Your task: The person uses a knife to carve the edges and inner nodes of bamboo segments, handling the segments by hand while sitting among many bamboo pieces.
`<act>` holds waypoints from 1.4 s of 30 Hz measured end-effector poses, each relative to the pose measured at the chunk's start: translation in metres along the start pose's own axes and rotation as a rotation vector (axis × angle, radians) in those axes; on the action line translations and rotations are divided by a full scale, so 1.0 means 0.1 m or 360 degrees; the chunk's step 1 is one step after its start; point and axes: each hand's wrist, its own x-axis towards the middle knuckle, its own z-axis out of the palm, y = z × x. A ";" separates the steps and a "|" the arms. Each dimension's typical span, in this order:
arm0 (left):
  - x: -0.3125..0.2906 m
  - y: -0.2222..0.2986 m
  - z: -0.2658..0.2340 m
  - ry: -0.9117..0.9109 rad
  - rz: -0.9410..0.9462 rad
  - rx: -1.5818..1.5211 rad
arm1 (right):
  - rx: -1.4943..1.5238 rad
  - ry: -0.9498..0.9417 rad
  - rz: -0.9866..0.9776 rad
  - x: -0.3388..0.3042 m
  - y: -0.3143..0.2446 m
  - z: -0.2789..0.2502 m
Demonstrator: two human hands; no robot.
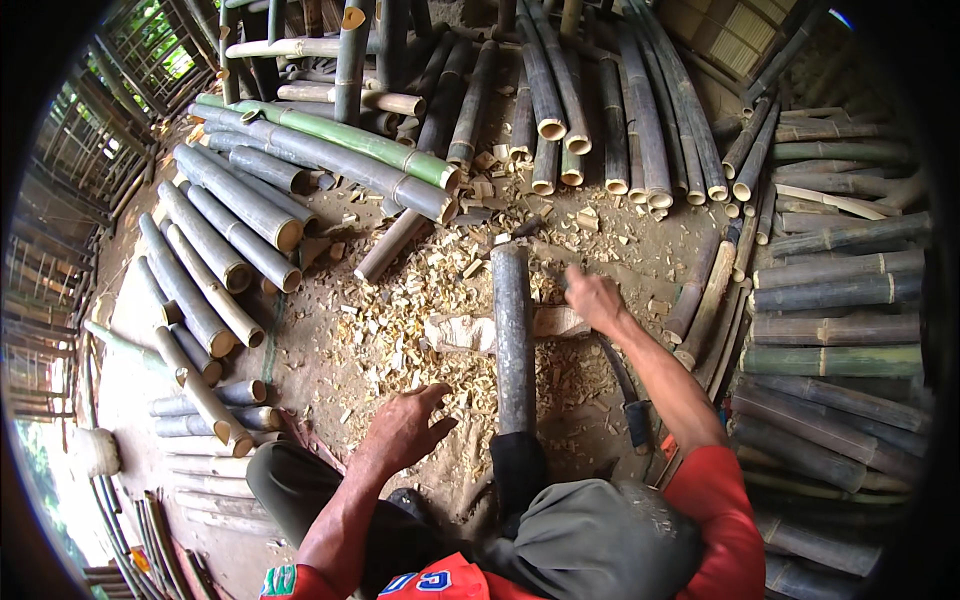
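Bamboo is filling the scene from the far left, where a slatted wall point(55, 290) is standing in the bright light. Next, dark cut poles point(212, 295) are lying slantwise on the ground, and a green pole point(330, 138) is stretching along the top of that group. A short offcut point(390, 247) is resting by itself at the edge of the pale wood chips point(385, 345).

Now your left hand point(405, 425): it is hovering above the chips with its fingers loosely spread, holding nothing and staying just clear of the bamboo length point(514, 340). That length is lying right in front of you, pointing away from your body, crossing over a pale wooden block point(465, 335), and its near end is meeting black cloth point(518, 465) between your knees. Beyond it, more poles point(560, 85) are pointing their cut ends toward you.

Over to your right hand point(597, 300): it is reaching in beside the far half of the length, its fingers curling, with something dark and blurred showing next to them; I cannot tell whether they are gripping it. Just below, a curved blade point(618, 370) with a dark handle point(638, 427) is lying on the ground. Farther right, a big stack of bamboo pieces point(835, 330) is lining the edge.
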 end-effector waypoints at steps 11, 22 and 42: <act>-0.16 0.38 -0.10 0.0003 0.0235 0.0140 | 0.0134 0.1184 0.0710 -0.46 0.16 -0.06; -0.38 -0.06 -1.26 0.0658 0.0447 -0.0384 | 0.0257 0.0341 0.0840 -1.43 -0.25 1.13; 1.87 -3.33 -1.36 0.1034 -0.0890 -0.1936 | 0.0432 0.0877 0.0652 -1.73 -0.58 0.56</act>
